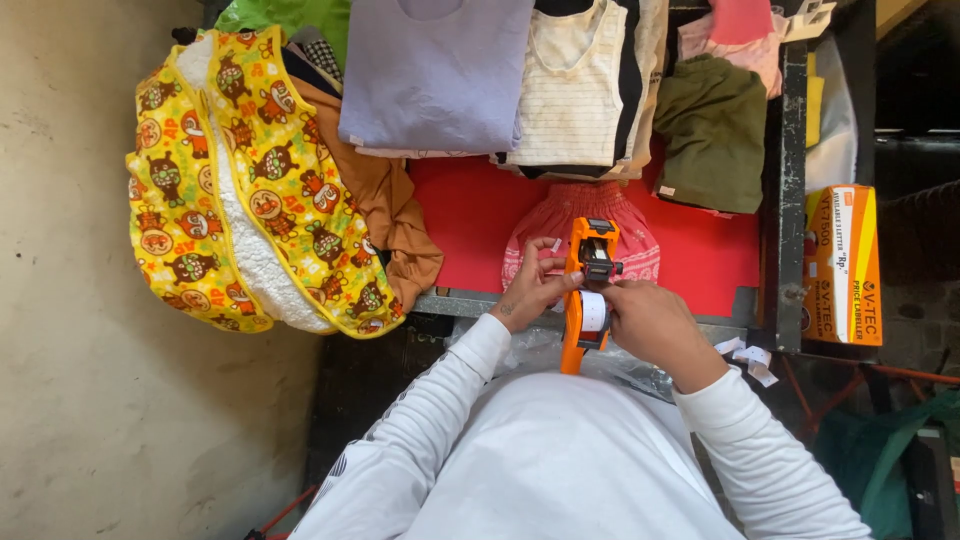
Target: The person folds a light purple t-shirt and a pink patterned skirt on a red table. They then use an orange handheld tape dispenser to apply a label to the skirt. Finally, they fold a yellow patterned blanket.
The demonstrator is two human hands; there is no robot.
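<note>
Grip: right hand (652, 322) clasps orange label gun (588, 295); left hand (530, 285) pinches its head. Pink garment (640, 235) beneath shows no label yet.

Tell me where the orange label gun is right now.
In the head view, the label gun is at centre, held between the left hand and right hand, just in front of the pink garment on the red table.

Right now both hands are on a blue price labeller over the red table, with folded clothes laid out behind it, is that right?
Not quite: the price labeller is orange, not blue. The head view shows the left hand and the right hand on it over the red table, with folded clothes laid out behind it.
</note>
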